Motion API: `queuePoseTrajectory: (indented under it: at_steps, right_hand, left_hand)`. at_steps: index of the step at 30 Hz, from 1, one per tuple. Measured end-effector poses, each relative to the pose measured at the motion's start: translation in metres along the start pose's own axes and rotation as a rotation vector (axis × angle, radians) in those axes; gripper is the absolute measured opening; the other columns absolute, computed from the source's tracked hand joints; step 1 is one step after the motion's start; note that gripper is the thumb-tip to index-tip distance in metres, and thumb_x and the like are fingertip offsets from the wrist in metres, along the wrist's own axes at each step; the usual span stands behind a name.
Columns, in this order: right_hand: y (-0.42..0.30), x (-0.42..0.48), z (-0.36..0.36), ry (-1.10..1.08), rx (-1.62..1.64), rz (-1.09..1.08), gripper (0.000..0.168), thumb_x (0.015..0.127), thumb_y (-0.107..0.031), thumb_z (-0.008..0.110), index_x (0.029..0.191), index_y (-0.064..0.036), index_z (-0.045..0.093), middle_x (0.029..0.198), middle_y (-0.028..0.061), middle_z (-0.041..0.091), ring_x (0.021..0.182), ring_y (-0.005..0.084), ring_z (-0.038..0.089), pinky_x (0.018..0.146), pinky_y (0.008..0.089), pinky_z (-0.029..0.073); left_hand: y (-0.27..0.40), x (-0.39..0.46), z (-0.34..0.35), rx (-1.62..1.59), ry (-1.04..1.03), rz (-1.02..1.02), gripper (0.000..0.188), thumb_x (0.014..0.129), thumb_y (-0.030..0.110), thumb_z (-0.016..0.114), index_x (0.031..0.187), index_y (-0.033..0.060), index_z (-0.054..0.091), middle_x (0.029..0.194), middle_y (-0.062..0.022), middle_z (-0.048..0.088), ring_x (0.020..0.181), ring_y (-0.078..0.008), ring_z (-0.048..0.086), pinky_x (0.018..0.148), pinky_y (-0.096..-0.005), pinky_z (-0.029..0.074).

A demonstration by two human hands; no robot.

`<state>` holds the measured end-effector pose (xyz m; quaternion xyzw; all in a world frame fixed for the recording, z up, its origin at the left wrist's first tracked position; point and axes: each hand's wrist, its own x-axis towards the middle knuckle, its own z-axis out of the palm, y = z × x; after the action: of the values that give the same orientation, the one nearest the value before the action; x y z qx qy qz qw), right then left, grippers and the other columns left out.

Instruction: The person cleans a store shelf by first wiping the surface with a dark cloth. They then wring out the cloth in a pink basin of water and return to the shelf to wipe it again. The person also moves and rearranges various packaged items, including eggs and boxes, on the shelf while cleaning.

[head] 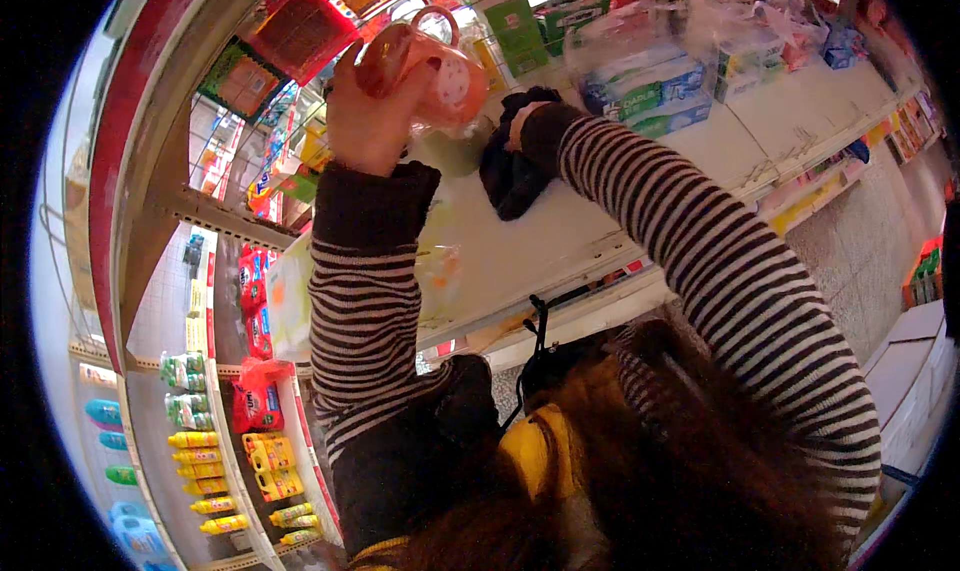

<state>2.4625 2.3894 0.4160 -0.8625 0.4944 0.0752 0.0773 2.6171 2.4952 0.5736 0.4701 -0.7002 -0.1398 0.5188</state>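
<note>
My left hand [375,117] grips a translucent pink-orange mug [454,83] with a looped handle and a pale patch on its side. The mug is tilted above a white shelf board [517,248]. To its right, my right hand [519,124] holds a bunched dark cloth [514,177], part of which rests on the board. Between the hands, a pale green rounded container [455,153] sits partly hidden beneath the mug. Both forearms wear striped sleeves with dark cuffs.
Toothpaste boxes [660,94] in clear plastic lie at the back right of the board. Shelves at the left carry yellow bottles [202,470] and red packs [256,406]. A shelf upright [161,143] stands close to my left arm. White cartons [911,368] are at the far right.
</note>
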Motion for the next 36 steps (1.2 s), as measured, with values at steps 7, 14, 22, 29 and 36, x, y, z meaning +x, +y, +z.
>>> queuePoseTrajectory:
  at_steps: [7, 14, 22, 29, 36]
  right_hand:
    - [-0.028, -0.033, 0.021, -0.038, -0.128, -0.075, 0.044, 0.074, -0.046, 0.057, 0.096, -0.008, 0.064, 0.097, 0.012, 0.062, 0.092, 0.0269, 0.059, 0.081, 0.0398, 0.045]
    - [-0.061, -0.125, 0.012, -0.126, -0.214, -0.176, 0.041, 0.071, -0.045, 0.061, 0.086, -0.008, 0.067, 0.087, 0.0128, 0.064, 0.085, 0.0284, 0.061, 0.077, 0.0401, 0.047]
    - [-0.05, -0.14, 0.019, -0.026, -0.136, -0.171, 0.037, 0.068, -0.039, 0.066, 0.08, -0.004, 0.068, 0.082, 0.0132, 0.064, 0.078, 0.0307, 0.061, 0.068, 0.0397, 0.048]
    - [-0.051, -0.158, 0.016, 0.018, -0.095, -0.12, 0.032, 0.065, -0.031, 0.07, 0.079, -0.002, 0.067, 0.079, 0.0143, 0.064, 0.076, 0.0302, 0.062, 0.067, 0.0389, 0.049]
    - [-0.046, -0.142, 0.002, -0.133, -0.148, -0.115, 0.037, 0.061, -0.031, 0.074, 0.08, 0.0, 0.067, 0.094, 0.0206, 0.058, 0.09, 0.0354, 0.056, 0.07, 0.0387, 0.05]
  left_hand:
    - [-0.034, -0.01, -0.003, 0.082, -0.022, -0.054, 0.081, 0.06, 0.029, 0.075, 0.121, -0.0088, 0.038, 0.107, -0.0174, 0.058, 0.097, -0.022, 0.058, 0.083, -0.0305, 0.046]
    - [-0.056, -0.003, 0.041, 0.387, -0.212, -0.064, 0.082, 0.059, 0.048, 0.07, 0.119, 0.0009, 0.042, 0.106, -0.021, 0.057, 0.099, -0.0297, 0.056, 0.085, -0.0364, 0.045]
    - [-0.099, 0.008, 0.126, 0.261, -0.517, -0.034, 0.078, 0.062, 0.039, 0.074, 0.121, 0.0008, 0.039, 0.112, -0.0143, 0.055, 0.101, -0.0245, 0.055, 0.085, -0.0331, 0.045]
    - [-0.159, 0.033, 0.14, 0.065, -0.704, 0.2, 0.071, 0.069, 0.019, 0.07, 0.128, 0.0047, 0.035, 0.11, -0.0108, 0.056, 0.107, -0.0207, 0.051, 0.091, -0.0322, 0.041]
    - [-0.096, 0.006, 0.082, 0.622, -0.453, 0.249, 0.056, 0.072, 0.024, 0.066, 0.122, 0.0111, 0.045, 0.112, -0.014, 0.055, 0.106, -0.0299, 0.051, 0.09, -0.0361, 0.041]
